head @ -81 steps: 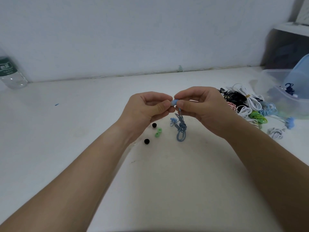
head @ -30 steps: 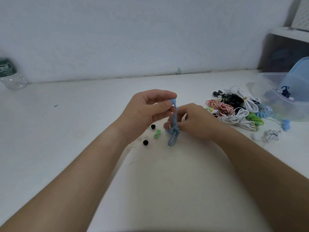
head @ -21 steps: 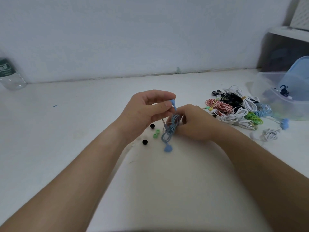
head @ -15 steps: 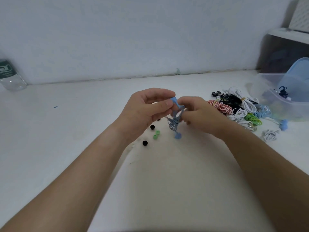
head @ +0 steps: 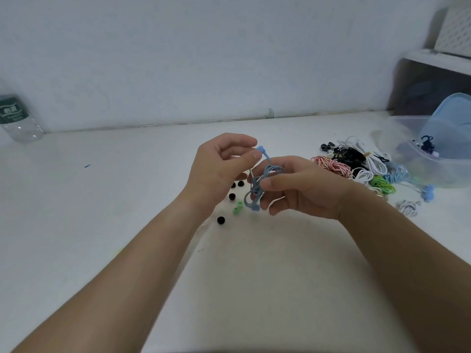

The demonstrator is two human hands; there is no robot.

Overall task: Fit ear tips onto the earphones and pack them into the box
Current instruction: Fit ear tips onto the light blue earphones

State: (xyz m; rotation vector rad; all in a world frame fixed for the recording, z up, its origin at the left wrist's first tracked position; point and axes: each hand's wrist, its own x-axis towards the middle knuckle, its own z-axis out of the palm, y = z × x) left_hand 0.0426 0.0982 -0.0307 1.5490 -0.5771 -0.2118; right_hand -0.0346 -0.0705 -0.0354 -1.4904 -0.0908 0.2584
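Note:
Both hands hold one blue earphone set (head: 265, 179) above the white table. My left hand (head: 219, 171) pinches its earbud end (head: 261, 151) between thumb and forefinger. My right hand (head: 303, 187) grips the coiled blue cable, and a loop with the other bud (head: 254, 206) hangs below. Loose ear tips lie under the hands: several black ones (head: 221, 220) and two green ones (head: 238, 207). A clear plastic box (head: 418, 159) with a blue lid (head: 451, 123) stands at the right; a dark earphone lies inside.
A pile of coiled earphones (head: 356, 166) in white, black, red-striped, green and light blue lies between my right hand and the box. A plastic water bottle (head: 17, 118) stands at the far left by the wall. A shelf (head: 438, 62) is at the back right.
My right hand gathered the hanging blue cable and lifted it closer to the left hand, now gripping the coil. My left hand kept its pinch on the earbud end.

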